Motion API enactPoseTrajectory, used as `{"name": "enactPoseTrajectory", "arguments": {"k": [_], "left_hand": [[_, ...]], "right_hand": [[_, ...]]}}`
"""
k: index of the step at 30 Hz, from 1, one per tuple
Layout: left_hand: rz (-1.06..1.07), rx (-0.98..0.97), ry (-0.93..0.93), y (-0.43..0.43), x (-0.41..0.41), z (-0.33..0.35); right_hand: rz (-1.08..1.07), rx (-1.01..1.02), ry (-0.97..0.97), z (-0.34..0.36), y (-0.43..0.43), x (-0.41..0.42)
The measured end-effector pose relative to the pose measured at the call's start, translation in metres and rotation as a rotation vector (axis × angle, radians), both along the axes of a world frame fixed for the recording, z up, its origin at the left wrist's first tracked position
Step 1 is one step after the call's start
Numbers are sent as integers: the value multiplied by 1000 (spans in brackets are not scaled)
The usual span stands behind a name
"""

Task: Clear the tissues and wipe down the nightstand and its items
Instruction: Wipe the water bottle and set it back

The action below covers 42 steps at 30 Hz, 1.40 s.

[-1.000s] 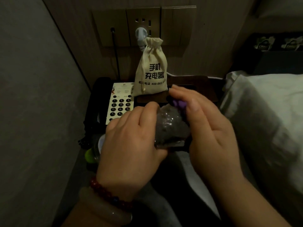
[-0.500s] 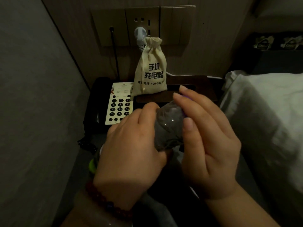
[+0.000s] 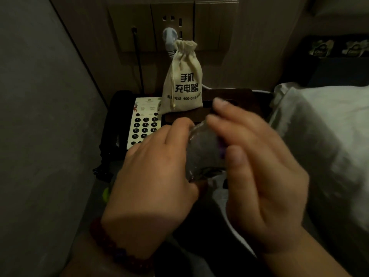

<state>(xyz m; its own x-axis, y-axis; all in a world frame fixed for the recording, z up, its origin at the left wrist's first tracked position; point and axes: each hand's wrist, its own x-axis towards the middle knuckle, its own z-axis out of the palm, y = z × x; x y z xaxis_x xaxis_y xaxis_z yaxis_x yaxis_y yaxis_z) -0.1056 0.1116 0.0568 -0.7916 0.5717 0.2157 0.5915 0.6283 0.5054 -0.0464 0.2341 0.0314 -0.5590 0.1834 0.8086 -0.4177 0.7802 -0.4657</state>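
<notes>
While my left hand (image 3: pixel 155 176) grips the clear glass (image 3: pixel 201 154) round its side, holding it up in front of the nightstand (image 3: pixel 239 96), my right hand (image 3: pixel 259 186) lies with its fingers nearly straight across the other side and presses a purple cloth (image 3: pixel 222 149) against the wall of the glass. My worry is the grip. As far as I can see the glass is smooth and carried by one hand alone, so every push of the cloth works against my left fingers. If I rub too hard or loosen them to turn the glass, I judge it could slip and drop onto whatever lies below, which is too dark for me to make out.

Next to that is my reach. My right fingertips are close to the cloth drawstring bag (image 3: pixel 182 80), which stands upright at the back just beside the telephone (image 3: pixel 143 124) and right below the grey plug (image 3: pixel 169 38) in the wall socket. A wide sweep could tip the bag over or tug at the plug.

Low light is the third risk, since I may miss smears on clear glass and put it back half clean. My right hand is blurred, so I cannot say how much of the cloth actually meets the glass.
</notes>
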Motion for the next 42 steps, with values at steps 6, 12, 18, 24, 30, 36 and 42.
{"name": "enactPoseTrajectory", "arguments": {"k": [6,12,18,24,30,36,42], "left_hand": [[55,-193,229,-1,-4,-6],[-51,-245,225,-6,-15,-8],[-12,-207,363,-7,-20,-17],[79,-164,433,-5,-18,-21],[220,-21,240,-6,-19,-17],[281,670,-165,-4,-21,-23],[76,1245,-680,14,-18,-27]], "right_hand": [[44,-420,-146,-3,2,-9],[225,-817,-562,1,15,-7],[328,-677,-659,15,16,-3],[275,-735,-535,14,11,-6],[251,-1122,-478,4,23,-9],[315,-1426,-382,-10,39,-13],[559,-1465,-416,-24,30,-13]]}}
